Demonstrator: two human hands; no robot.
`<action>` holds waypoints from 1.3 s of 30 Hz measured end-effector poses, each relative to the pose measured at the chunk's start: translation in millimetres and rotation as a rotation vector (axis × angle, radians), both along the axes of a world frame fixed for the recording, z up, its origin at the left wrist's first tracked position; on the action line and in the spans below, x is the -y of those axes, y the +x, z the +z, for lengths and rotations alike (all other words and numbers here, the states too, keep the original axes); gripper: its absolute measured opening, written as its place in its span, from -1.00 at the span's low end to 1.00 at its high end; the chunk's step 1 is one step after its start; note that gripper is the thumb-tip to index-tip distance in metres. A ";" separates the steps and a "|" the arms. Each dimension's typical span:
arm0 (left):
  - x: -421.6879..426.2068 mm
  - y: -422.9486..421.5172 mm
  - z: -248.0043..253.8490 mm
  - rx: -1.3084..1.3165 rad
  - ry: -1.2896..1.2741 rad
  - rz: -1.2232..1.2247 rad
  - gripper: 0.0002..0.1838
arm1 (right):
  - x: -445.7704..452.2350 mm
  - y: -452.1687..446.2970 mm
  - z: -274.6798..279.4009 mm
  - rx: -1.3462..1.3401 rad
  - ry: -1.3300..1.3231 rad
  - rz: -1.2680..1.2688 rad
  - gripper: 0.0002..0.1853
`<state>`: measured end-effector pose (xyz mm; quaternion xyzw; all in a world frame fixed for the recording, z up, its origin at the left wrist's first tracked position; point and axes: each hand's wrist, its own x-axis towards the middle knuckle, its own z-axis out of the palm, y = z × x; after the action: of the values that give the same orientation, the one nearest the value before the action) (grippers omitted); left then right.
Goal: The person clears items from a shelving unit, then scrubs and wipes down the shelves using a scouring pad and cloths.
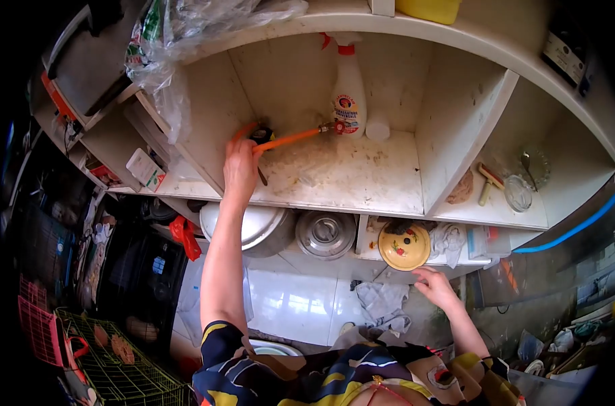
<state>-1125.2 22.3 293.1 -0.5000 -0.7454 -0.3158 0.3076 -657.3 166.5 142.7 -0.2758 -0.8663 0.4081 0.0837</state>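
My left hand (240, 168) reaches into the middle shelf compartment, its fingers closed around an orange hose (287, 141). A metal fitting with a red part (332, 127) is at the hose's far end, in front of a white spray bottle (348, 88) with a red top. Beside the bottle stands a small white round container (377, 129). A dark object (261, 134) lies behind the hose, partly hidden. Lower down, my right hand (434, 285) hangs with its fingers apart, just below a yellow flowered lid (403, 246). I see nothing in it.
Below the shelf (348, 196) stand a large silver pot (253, 227) and a smaller lidded pot (325, 234). The right compartment holds a brush-like tool (488, 183) and a glass jar (518, 193). Plastic bags (179, 54) hang at upper left. A grey cloth (383, 301) lies low down.
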 end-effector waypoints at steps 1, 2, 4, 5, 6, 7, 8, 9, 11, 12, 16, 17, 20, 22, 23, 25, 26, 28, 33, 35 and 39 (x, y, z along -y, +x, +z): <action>0.2 1.0 6.5 -0.004 0.005 -0.004 -0.85 | 2.1 -4.2 3.7 -0.004 0.005 -0.004 -0.65; 0.7 2.3 12.4 -0.048 0.036 -0.003 -0.83 | 4.1 -7.9 6.6 -0.018 0.009 0.005 -0.65; 5.3 8.5 27.9 -0.096 0.068 -0.007 -0.82 | 8.8 -14.8 13.0 -0.037 0.013 0.008 -0.65; 11.7 15.2 37.1 -0.113 0.109 -0.029 -0.80 | 11.0 -17.8 16.8 -0.045 0.001 0.019 -0.64; 18.8 22.5 44.2 -0.129 0.149 -0.049 -0.78 | 12.8 -20.8 20.6 -0.051 -0.011 0.031 -0.64; 25.9 30.2 48.1 -0.126 0.175 -0.070 -0.77 | 14.3 -24.0 24.9 -0.051 -0.010 0.032 -0.64; 35.3 39.7 50.2 -0.128 0.174 -0.070 -0.77 | 15.6 -28.5 29.3 -0.091 -0.013 0.070 -0.64; 45.1 50.3 50.5 -0.158 0.195 -0.095 -0.77 | 16.8 -34.5 32.7 -0.133 -0.017 0.105 -0.64; 60.7 72.3 37.2 -0.165 0.235 -0.127 -0.77 | 17.9 -50.3 32.7 -0.251 -0.140 0.139 -0.60; 67.8 84.5 26.4 -0.142 0.252 -0.131 -0.77 | 22.9 -61.7 43.1 -0.320 -0.277 0.116 -0.58; 88.6 141.3 -26.1 -0.077 0.263 -0.143 -0.79 | 37.1 -115.8 94.9 -0.754 -0.861 0.169 -0.35; 93.3 158.9 -37.1 -0.044 0.244 -0.142 -0.81 | 42.5 -124.1 104.8 -0.858 -0.953 0.208 -0.29; 101.0 197.9 -62.3 -0.023 0.196 -0.155 -0.81 | 60.4 -144.3 120.6 -1.044 -1.344 0.019 -0.44; 106.3 216.2 -80.0 0.047 0.183 -0.160 -0.82 | 60.5 -147.4 104.6 -1.101 -1.395 0.053 -0.49; 106.1 223.7 -85.2 0.099 0.182 -0.139 -0.82 | 59.1 -148.7 98.3 -1.165 -1.434 0.119 -0.53; 114.5 232.0 -92.1 0.181 0.098 -0.105 -0.68 | 57.6 -144.5 94.2 -1.160 -1.397 0.163 -0.56; 114.1 237.0 -95.9 0.187 0.093 -0.098 -0.68 | 58.3 -140.1 91.9 -1.154 -1.366 0.203 -0.58; 105.2 248.8 -98.4 0.790 0.535 -0.250 -0.41 | 52.8 -132.0 92.1 -1.129 -1.325 0.247 -0.60; 93.4 217.1 -98.4 1.143 0.583 -0.146 -0.33 | 46.2 -113.4 88.9 -0.959 -0.981 0.384 -0.66; 86.2 204.9 -96.2 1.221 0.473 -0.365 -0.43 | 48.2 -103.4 95.3 -0.887 -0.900 0.404 -0.68; 76.1 200.0 -98.8 1.244 0.533 -0.293 -0.62 | 50.5 -85.6 107.7 -0.706 -0.680 0.370 -0.76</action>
<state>-925.2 -53.8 194.2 -0.2288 -0.6051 -0.7545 -0.1106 -742.9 116.0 250.4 0.0245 -0.6381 0.7424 0.2027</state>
